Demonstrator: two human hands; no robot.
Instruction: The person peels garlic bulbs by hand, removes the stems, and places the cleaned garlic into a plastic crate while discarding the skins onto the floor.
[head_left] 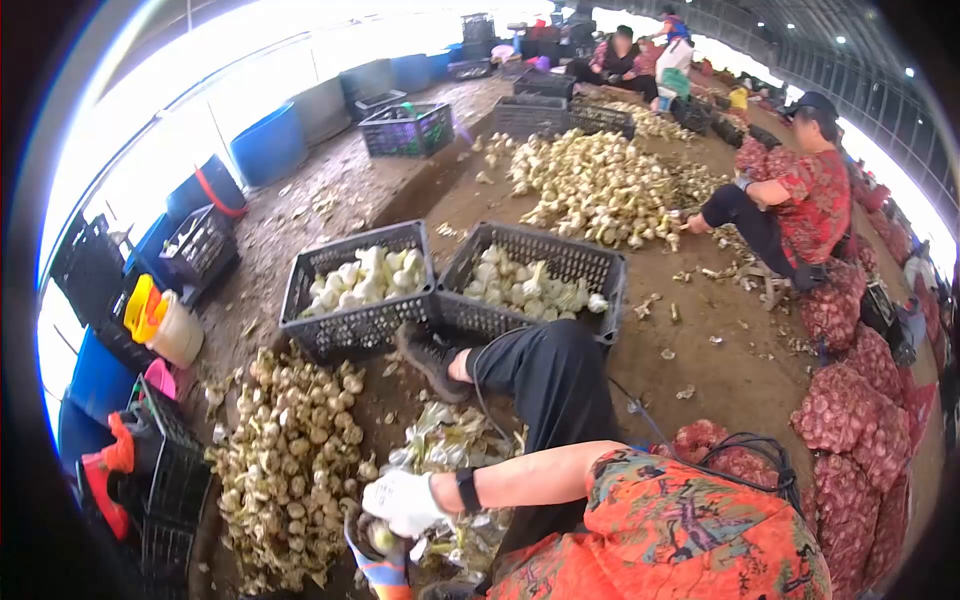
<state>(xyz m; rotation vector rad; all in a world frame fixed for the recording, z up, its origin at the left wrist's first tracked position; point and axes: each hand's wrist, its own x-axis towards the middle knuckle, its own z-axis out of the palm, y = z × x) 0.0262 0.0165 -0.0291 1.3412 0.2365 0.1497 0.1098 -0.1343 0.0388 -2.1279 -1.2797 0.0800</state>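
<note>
My left hand (pixel 382 568), in a glove with grey, blue and orange parts, comes up from the bottom edge and is closed around a pale garlic bulb (pixel 381 538). Just above it is my right hand (pixel 402 503) in a white glove, its fingers curled down close to the bulb. What the right fingers hold, if anything, is hidden. A heap of untrimmed garlic bulbs (pixel 290 450) lies to the left of both hands. Under my right forearm are loose husks and leaves (pixel 455 440).
Beyond my knee stand two black crates of garlic bulbs (pixel 365 325) (pixel 470 312). A large garlic pile (pixel 600 185) lies farther back beside a seated co-worker (pixel 800 200). Filled red mesh sacks (pixel 850 420) line the right. Blue barrels (pixel 268 145) and a white bucket (pixel 177 335) stand left.
</note>
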